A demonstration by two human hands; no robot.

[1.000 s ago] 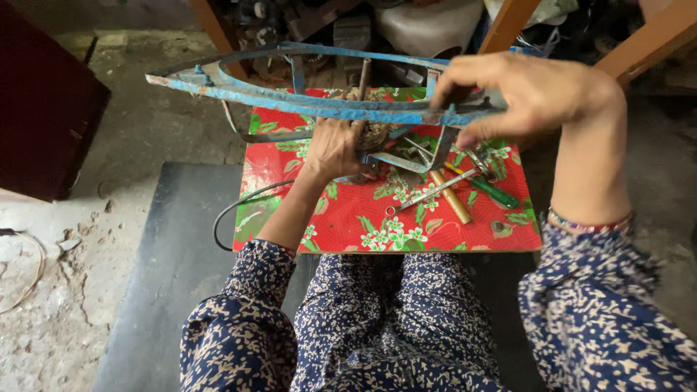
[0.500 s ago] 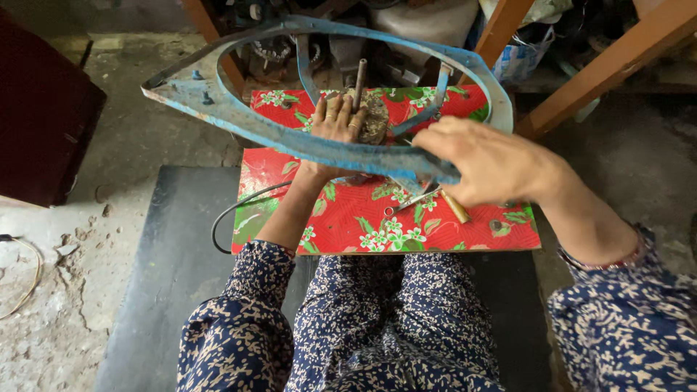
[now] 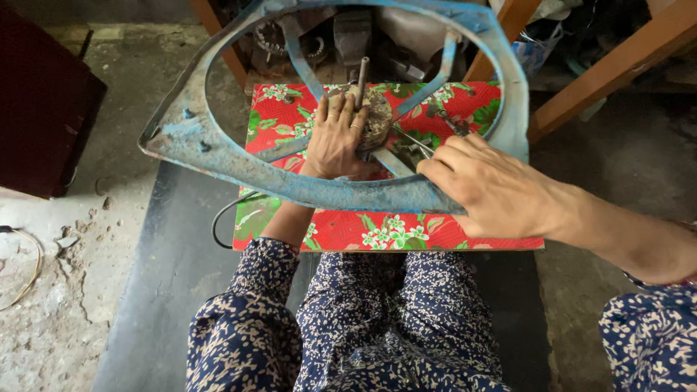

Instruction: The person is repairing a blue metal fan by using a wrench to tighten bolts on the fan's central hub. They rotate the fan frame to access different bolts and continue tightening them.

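A worn blue metal fan frame [image 3: 218, 156], a ring with spokes, is tilted up over a small table with a red floral cover [image 3: 377, 232]. At its hub sits a dusty motor [image 3: 376, 116] with a steel shaft [image 3: 361, 80] sticking up. My left hand [image 3: 335, 138] reaches through the ring and lies on the motor, fingers around the base of the shaft. My right hand [image 3: 486, 185] grips the near rim of the frame on the right side.
A dark red cabinet [image 3: 43, 101] stands at the left. Wooden legs [image 3: 617, 65] and dark machine parts [image 3: 348, 36] crowd the back. A black mat [image 3: 167, 276] lies under my knees, and a black cable [image 3: 225, 218] loops off the table's left edge.
The frame has been tipped up from nearly flat so its ring faces me. My right hand slid from the far right rim to the near rim. My left hand stayed on the motor.
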